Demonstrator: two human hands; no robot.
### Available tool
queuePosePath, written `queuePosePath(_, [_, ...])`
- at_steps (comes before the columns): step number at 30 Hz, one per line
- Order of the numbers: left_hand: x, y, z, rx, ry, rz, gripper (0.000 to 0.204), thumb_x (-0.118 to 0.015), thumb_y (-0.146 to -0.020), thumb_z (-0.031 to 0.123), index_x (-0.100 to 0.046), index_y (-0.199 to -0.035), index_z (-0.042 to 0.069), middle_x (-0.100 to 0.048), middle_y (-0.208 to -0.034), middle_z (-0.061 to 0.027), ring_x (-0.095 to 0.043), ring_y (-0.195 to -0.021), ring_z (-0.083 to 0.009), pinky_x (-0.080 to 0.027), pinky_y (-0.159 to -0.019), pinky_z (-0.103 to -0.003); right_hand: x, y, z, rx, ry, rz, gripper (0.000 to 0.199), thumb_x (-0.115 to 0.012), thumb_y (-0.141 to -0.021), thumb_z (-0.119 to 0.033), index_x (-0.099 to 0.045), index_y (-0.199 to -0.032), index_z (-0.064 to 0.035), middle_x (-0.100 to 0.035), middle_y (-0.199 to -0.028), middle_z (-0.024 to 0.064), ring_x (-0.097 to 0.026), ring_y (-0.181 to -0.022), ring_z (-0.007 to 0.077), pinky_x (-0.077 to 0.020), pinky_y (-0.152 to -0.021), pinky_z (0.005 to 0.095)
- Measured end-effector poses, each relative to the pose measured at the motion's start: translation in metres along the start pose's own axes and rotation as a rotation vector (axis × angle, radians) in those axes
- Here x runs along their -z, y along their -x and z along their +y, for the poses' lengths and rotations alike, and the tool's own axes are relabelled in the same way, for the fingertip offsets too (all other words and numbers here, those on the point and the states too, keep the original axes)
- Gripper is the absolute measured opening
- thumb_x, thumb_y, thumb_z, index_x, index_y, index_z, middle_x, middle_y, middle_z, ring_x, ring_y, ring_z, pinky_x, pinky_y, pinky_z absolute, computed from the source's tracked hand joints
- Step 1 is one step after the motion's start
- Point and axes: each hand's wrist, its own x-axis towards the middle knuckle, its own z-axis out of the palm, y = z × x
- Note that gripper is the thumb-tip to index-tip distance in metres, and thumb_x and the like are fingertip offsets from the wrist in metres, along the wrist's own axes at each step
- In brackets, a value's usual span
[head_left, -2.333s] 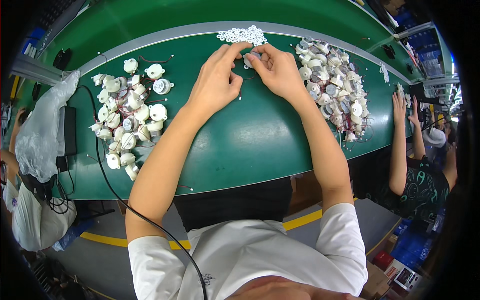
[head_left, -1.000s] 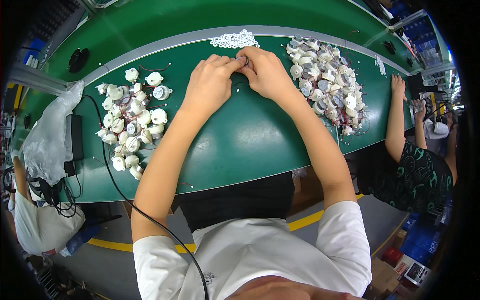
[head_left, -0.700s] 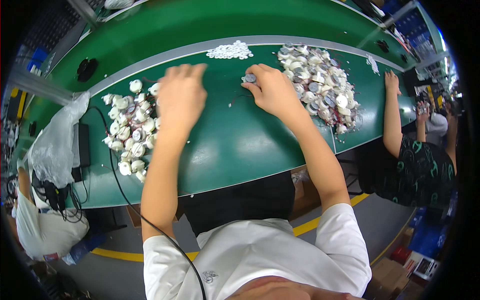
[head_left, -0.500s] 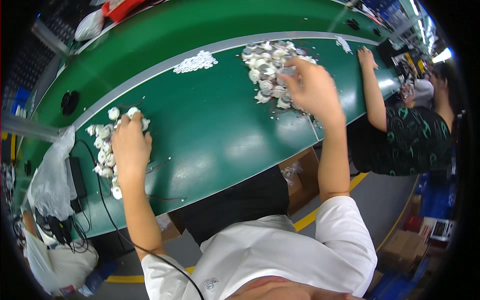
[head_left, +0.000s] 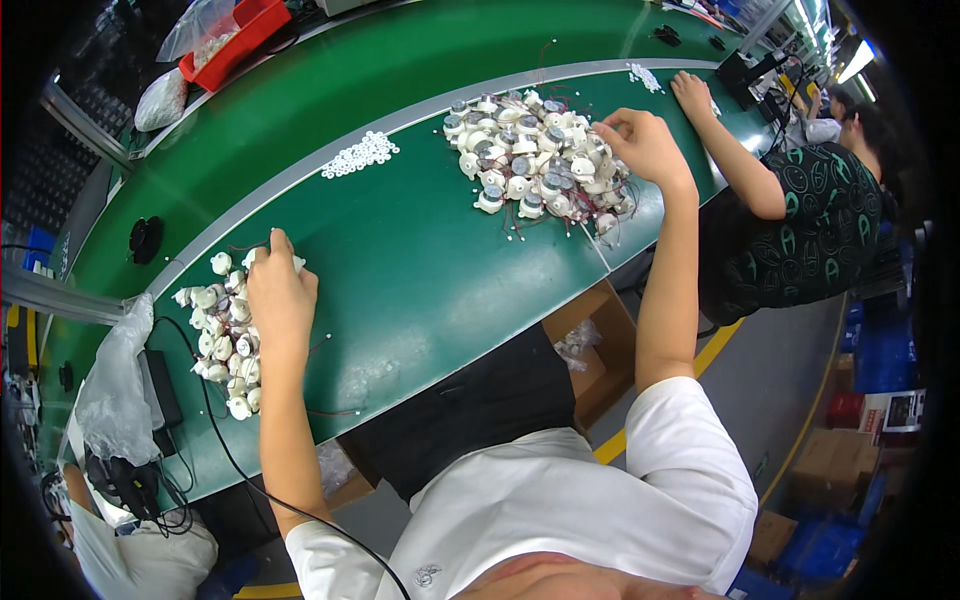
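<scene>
My left hand (head_left: 282,295) is at the far end of a small pile of white wired parts (head_left: 215,325), which look like little motors. Its fingers are bent round a white motor (head_left: 298,263) that shows at their side. A larger heap of the same motors (head_left: 525,150), with grey metal discs and thin red and dark leads, lies to the right. Along that heap's right edge is my right hand (head_left: 648,148), with thumb and forefinger drawn together. Whatever sits between those fingertips is hidden.
Small white rings (head_left: 362,155) lie near the grey rail beyond the green table (head_left: 400,260). A co-worker's arm (head_left: 735,160) reaches over the table at right. At left are a clear plastic bag (head_left: 118,385) and a black cable (head_left: 225,440). An open carton (head_left: 605,350) stands below.
My right hand has moved from over the middle of the big heap to its right edge. The left hand stays at the small pile. The whole view has shifted slightly.
</scene>
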Motion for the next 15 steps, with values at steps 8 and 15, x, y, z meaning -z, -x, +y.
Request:
queuePosePath(8, [0.024,-0.009,0.029,0.122,1.041,-0.332,0.025,-0.050,-0.106,0.016,-0.048,-0.128,0.005,-0.063,-0.077,-0.0041,-0.056,-0.068,-0.0104,-0.044,-0.063,-0.026,-0.047,0.007,-0.108,0.524,-0.505,0.247,0.044,-0.086,-0.082,-0.020,-0.068,-0.119,-0.0050,-0.068,-0.094,0.0066,-0.065,-0.086,0.0149,-0.0530,-0.077,0.0284])
queuePosePath(15, [-0.027,-0.051,0.054,0.238,1.597,-0.388,0.029,-0.049,-0.108,0.021,-0.048,-0.133,0.006,-0.062,-0.111,-0.0103,-0.061,-0.085,-0.0156,-0.049,-0.076,-0.030,-0.151,0.009,-0.191,0.560,-0.689,-0.178,0.053,-0.080,-0.084,-0.021,-0.061,-0.131,-0.0051,-0.067,-0.119,0.0196,-0.071,-0.093,0.0353,-0.0565,-0.082,0.0422])
